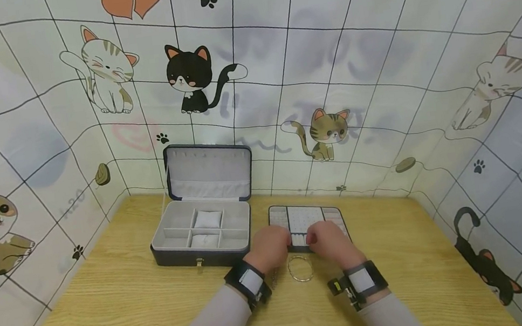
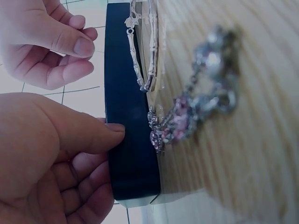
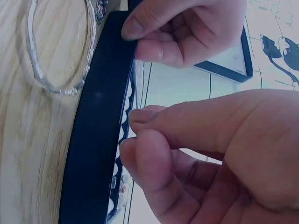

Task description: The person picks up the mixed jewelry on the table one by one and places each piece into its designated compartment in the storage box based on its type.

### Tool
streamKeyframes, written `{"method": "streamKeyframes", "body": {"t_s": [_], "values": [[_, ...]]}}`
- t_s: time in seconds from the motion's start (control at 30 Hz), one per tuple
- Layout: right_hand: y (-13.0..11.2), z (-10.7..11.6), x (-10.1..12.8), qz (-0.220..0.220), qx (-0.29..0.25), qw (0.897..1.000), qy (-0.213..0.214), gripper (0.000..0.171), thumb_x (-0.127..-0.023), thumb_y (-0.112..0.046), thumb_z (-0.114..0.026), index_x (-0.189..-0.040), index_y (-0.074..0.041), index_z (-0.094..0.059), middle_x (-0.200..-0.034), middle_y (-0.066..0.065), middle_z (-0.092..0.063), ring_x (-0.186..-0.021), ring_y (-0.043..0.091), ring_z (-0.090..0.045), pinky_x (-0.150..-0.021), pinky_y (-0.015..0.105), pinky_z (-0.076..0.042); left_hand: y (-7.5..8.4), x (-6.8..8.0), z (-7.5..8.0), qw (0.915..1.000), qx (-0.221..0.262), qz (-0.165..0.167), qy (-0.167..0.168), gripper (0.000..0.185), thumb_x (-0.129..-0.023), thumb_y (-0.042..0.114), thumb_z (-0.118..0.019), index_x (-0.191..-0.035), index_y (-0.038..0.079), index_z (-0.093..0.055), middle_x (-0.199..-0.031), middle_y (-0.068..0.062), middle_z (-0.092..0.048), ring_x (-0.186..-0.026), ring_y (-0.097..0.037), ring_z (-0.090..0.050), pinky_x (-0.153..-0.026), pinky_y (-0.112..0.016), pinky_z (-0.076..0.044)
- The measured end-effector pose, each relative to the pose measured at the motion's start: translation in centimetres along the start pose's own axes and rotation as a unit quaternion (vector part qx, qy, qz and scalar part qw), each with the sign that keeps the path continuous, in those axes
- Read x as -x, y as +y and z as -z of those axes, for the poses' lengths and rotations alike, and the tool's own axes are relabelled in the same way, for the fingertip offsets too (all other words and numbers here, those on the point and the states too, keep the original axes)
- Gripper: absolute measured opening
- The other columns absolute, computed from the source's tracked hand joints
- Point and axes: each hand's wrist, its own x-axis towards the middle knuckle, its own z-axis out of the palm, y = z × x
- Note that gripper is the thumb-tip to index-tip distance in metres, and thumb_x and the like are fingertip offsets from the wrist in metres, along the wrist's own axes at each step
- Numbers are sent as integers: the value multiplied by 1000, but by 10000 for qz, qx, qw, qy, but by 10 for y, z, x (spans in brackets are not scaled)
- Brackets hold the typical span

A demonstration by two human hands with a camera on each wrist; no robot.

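Observation:
A dark-sided jewelry tray (image 1: pixel 305 216) with pale compartments lies on the table. My left hand (image 1: pixel 271 246) pinches its near left edge, thumb (image 2: pixel 110 133) on the dark side wall (image 2: pixel 131 163). Over the tray's near right part is my right hand (image 1: pixel 330 241), its thumb and forefinger (image 3: pixel 152 154) brought together and the other fingers curled. Nothing shows between those fingertips. Just in front of the tray lies a metal bangle (image 3: pixel 33 51). Beside it, a silvery bracelet with pink stones (image 2: pixel 180 119) lies near my left wrist.
To the left stands an open dark jewelry box (image 1: pixel 179 257), lid raised, with two small white cushions (image 1: pixel 208 219) in its compartments. A cat-patterned wall covering (image 1: pixel 264 108) encloses the wooden table (image 1: pixel 127 310) at the back and sides.

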Motion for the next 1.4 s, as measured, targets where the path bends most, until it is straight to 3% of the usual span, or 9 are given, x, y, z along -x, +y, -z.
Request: {"method": "streamKeyframes", "body": {"t_s": [0.17, 0.4, 0.6, 0.87, 1.17, 1.4], "values": [[-5, -4, 3, 40, -34, 10000, -34, 18, -82, 5, -77, -76, -12, -74, -82, 0, -73, -79, 15, -65, -77, 37, -58, -1, 0, 1, 9999, 46, -82, 43, 25, -83, 6, -75, -67, 20, -63, -65, 7, -54, -60, -13, -47, -50, -29, -35], [-7, -7, 2, 164, 440, 9987, -175, 21, -78, 5, -75, -66, -11, -71, -69, -2, -66, -66, 15, -56, -66, 32, -51, -3, 0, 1, 9996, 227, -117, 116, 21, -83, 3, -74, -71, 20, -67, -66, 7, -55, -61, -12, -47, -51, -28, -35], [-9, -11, 2, 121, 669, 9973, -269, 21, -78, 7, -74, -68, -11, -69, -73, 2, -66, -69, 17, -56, -67, 33, -51, -4, 0, 2, 9993, 333, -109, 109, 21, -84, 3, -72, -72, 19, -69, -66, 7, -55, -60, -13, -48, -51, -27, -35], [-10, -16, 2, 92, 792, 9965, -259, 25, -80, 6, -70, -63, -11, -64, -66, 0, -59, -63, 16, -52, -59, 29, -44, -4, 0, 1, 9995, 234, -149, 172, 23, -83, 3, -71, -69, 20, -66, -66, 7, -56, -61, -12, -47, -51, -28, -36], [-11, -20, 3, -18, 840, 9958, -364, 15, -77, 2, -78, -70, -8, -70, -68, 1, -64, -68, 18, -56, -67, 33, -51, -2, 1, 1, 9996, 28, -223, 165, 22, -86, 6, -73, -70, 19, -67, -68, 5, -59, -62, -12, -49, -54, -28, -39], [-12, -24, 1, -109, 929, 9947, -423, 22, -72, 2, -81, -65, -10, -64, -64, 0, -61, -66, 19, -55, -67, 34, -51, -2, 1, 0, 9992, -172, -305, 208, 23, -86, 5, -73, -69, 19, -67, -70, 5, -62, -62, -11, -50, -55, -29, -43]]}}
